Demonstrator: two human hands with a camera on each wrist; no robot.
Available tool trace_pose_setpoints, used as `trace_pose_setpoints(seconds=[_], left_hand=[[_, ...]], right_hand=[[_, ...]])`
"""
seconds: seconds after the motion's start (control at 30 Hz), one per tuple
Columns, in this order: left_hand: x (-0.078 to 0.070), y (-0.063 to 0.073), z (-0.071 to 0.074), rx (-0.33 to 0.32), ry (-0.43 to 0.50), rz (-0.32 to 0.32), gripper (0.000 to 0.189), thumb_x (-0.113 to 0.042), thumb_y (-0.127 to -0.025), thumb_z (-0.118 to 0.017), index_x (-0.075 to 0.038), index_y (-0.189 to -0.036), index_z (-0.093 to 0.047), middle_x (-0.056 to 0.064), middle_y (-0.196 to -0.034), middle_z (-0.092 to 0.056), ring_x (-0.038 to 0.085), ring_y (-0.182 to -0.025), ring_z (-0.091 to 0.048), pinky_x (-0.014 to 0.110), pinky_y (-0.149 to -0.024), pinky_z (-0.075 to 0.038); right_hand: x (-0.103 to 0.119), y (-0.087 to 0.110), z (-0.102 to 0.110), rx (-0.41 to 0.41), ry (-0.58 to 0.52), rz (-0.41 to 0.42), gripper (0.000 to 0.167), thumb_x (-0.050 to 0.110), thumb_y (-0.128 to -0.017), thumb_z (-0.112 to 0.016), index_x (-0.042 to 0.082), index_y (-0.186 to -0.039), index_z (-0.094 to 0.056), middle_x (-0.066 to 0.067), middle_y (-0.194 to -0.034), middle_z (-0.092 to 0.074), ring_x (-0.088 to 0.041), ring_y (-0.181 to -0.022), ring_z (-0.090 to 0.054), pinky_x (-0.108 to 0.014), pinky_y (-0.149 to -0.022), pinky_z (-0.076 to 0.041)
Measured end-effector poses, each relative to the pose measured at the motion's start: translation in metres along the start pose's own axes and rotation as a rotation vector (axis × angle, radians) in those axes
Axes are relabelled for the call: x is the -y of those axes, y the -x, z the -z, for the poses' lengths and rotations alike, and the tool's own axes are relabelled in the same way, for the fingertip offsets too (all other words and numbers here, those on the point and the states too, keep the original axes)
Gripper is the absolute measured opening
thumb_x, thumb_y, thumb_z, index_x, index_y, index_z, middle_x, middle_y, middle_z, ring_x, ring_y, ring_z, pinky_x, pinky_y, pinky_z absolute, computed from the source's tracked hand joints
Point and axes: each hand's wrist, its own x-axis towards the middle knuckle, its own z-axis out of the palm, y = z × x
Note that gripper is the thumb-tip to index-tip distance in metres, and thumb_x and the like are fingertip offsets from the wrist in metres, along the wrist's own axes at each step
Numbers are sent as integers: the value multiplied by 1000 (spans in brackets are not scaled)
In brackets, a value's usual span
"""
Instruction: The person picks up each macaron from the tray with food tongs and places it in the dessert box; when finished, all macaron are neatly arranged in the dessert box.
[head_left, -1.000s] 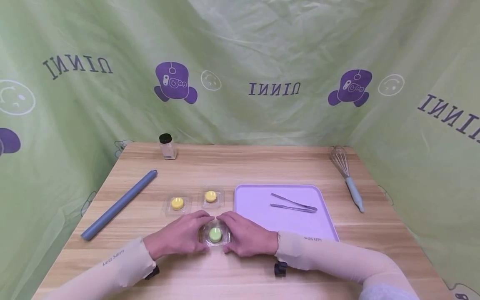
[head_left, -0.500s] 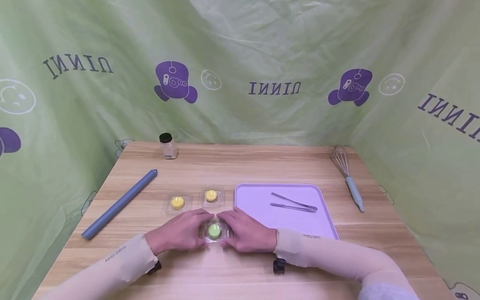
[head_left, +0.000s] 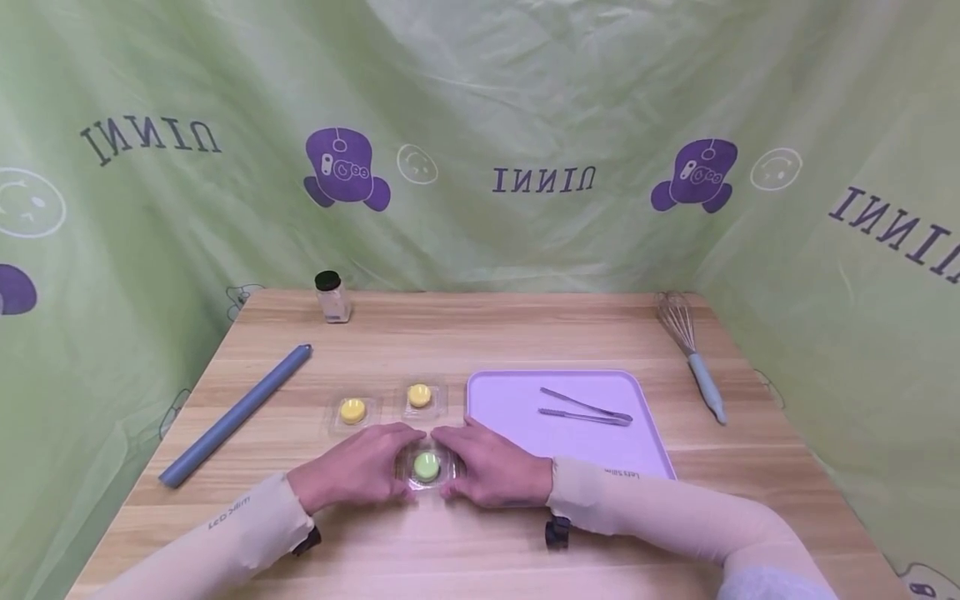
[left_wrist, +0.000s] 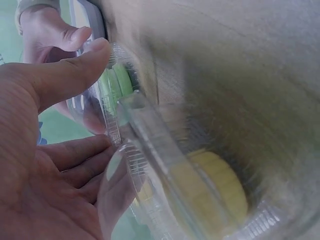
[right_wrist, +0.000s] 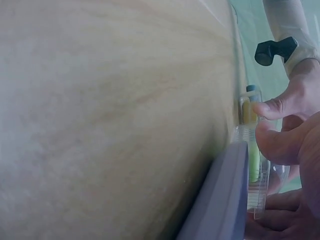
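In the head view, a small clear plastic box (head_left: 428, 487) with a green macaron (head_left: 427, 467) inside stands near the middle front of the table. My left hand (head_left: 360, 468) grips its left side, thumb at the near corner and fingers at the far one. On the opposite side my right hand (head_left: 495, 468) holds it the same way. Two similar clear boxes, each with a yellow macaron (head_left: 352, 410), sit just beyond the left hand. One yellow macaron (left_wrist: 212, 192) shows large in the left wrist view. Fingers partly cover the held box in the right wrist view.
A purple tray (head_left: 517, 400) bearing metal tongs (head_left: 592, 417) lies right behind the right hand. A blue-grey rolling pin (head_left: 236, 417) is at left, a black-lidded jar (head_left: 333, 298) at the back left. The whisk (head_left: 693, 358) lies at far right.
Both hands have shifted the green macaron's box slightly away from me, towards the yellow ones. Their hold looks the same. The head view has tilted a little.
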Motion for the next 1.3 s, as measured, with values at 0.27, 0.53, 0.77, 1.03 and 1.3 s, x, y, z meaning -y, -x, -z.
trace_pose_setpoints(seconds=[0.27, 0.53, 0.77, 1.03, 1.3], left_hand=[[1, 4, 0, -12, -17, -8, 80, -32, -72, -89, -1, -138, -58, 17, -137, -65, 33, -128, -62, 49, -108, -54], [0, 2, 1, -5, 11, -1, 77, -31, -72, -90, 0, -136, -61, 14, -133, -68, 33, -125, -64, 49, -108, -54], [1, 3, -1, -18, -7, -12, 76, -31, -72, -90, -2, -136, -61, 13, -133, -69, 32, -125, -65, 48, -107, -55], [1, 4, 1, -22, -15, -42, 77, -26, -73, -89, -2, -139, -58, 15, -139, -65, 33, -129, -62, 48, -110, -52], [0, 2, 2, -8, 12, -43, 79, -28, -73, -88, -3, -141, -56, 13, -140, -64, 33, -130, -61, 50, -112, -51]], right_hand=[[2, -1, 6, 43, -30, -35, 79, 40, -88, -77, 7, -150, -42, -5, -151, -54, -18, -142, -50, -46, -127, -32], [1, -2, 6, 51, -55, -58, 81, 40, -86, -79, 8, -151, -42, -4, -153, -52, -18, -144, -48, -38, -126, -36], [0, -2, 4, 49, -49, -60, 82, 41, -86, -79, 8, -151, -41, -5, -153, -52, -18, -141, -50, -31, -122, -40], [2, -1, 7, 44, -64, -62, 84, 40, -86, -79, 6, -153, -40, -6, -154, -52, -19, -142, -50, -32, -123, -39], [2, 2, 8, 23, -71, -89, 89, 42, -87, -77, 5, -156, -34, -7, -158, -47, -21, -146, -45, -35, -125, -37]])
